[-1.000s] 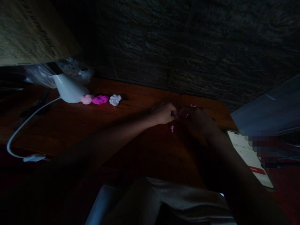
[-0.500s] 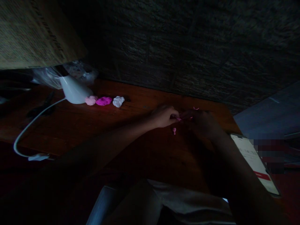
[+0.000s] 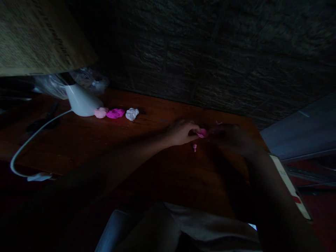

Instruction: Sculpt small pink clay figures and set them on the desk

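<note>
Head view: left hand (image 3: 183, 133), in pinch on pink piece (image 3: 202, 133); right hand (image 3: 228, 136) (grip unclear).

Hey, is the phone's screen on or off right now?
On: the phone shows a bright, pale screen with a red patch, though the right arm hides part.

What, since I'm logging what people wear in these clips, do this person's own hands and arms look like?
The left hand and right hand look ungloved. Both forearms seem bare, with no sleeve or watch visible. Shadow hides finer details, including any rings or markings.
</note>
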{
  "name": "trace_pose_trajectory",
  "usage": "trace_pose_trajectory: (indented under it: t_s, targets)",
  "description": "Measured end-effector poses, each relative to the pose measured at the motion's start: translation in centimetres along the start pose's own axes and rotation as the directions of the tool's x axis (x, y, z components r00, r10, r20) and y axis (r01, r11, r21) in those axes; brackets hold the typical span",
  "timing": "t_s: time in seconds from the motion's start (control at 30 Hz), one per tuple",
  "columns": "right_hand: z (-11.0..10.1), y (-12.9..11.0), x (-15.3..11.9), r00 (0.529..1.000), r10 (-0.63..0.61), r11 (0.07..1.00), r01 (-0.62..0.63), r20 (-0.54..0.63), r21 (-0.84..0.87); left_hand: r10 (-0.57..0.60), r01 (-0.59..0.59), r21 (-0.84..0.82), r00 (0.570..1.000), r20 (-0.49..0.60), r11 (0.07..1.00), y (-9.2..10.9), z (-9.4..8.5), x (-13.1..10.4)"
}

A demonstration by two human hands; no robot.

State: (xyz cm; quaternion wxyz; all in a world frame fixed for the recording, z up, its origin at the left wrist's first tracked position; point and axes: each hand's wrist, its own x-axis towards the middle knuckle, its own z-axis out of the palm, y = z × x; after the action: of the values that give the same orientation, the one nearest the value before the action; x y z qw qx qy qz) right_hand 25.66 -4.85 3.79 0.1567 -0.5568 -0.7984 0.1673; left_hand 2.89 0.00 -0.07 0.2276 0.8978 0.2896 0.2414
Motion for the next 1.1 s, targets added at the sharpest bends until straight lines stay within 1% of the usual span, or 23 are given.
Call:
trace_pose_trajectory:
  t_s: [0.17, 0.37, 0.5, 0.6, 0.7, 0.8, 0.97, 1.1]
  targets:
    - [0.4, 0.1, 0.1, 0.996, -0.073, 0.996, 0.074, 0.041, -0.04, -0.005, 0.005, -0.01, 1.0, -0.021, 1.0, -0.1, 0.2, -0.1]
    - [0.8, -0.1, 0.2, 0.996, -0.089, 0.99, 0.09, 0.016, -0.107, -0.019, 0.019, -0.008, 0.999, -0.036, 1.0, 0.0, 0.3, -0.1]
    - [1.1, 0.0, 0.3, 0.996, -0.085, 0.989, 0.084, -0.006, -0.123, -0.03, 0.03, 0.002, 0.999, -0.031, 1.0, 0.1, 0.3, 0.0]
    - [1.2, 0.0, 0.3, 0.997, -0.071, 0.992, 0.07, -0.002, -0.108, -0.022, 0.022, 0.002, 0.999, -0.034, 1.0, 0.0, 0.4, 0.0]
    - [1.1, -0.1, 0.3, 0.998, -0.057, 0.994, 0.058, 0.014, -0.096, -0.007, 0.006, -0.004, 0.999, -0.051, 1.0, -0.2, 0.5, -0.1]
    - [0.8, 0.0, 0.3, 0.998, -0.055, 0.993, 0.055, 0.006, -0.107, 0.005, -0.007, -0.023, 0.997, -0.076, 1.0, -0.2, 0.6, -0.2]
    - [0.5, 0.6, 0.2, 0.999, 0.009, 0.989, -0.015, -0.044, -0.145, -0.025, 0.022, -0.021, 0.993, -0.118, 1.0, 0.2, 0.5, -0.3]
    - [0.4, 0.8, 0.1, 0.999, 0.006, 0.994, -0.009, -0.032, -0.108, -0.028, 0.03, 0.008, 0.991, -0.131, 1.0, 0.2, 0.4, -0.3]
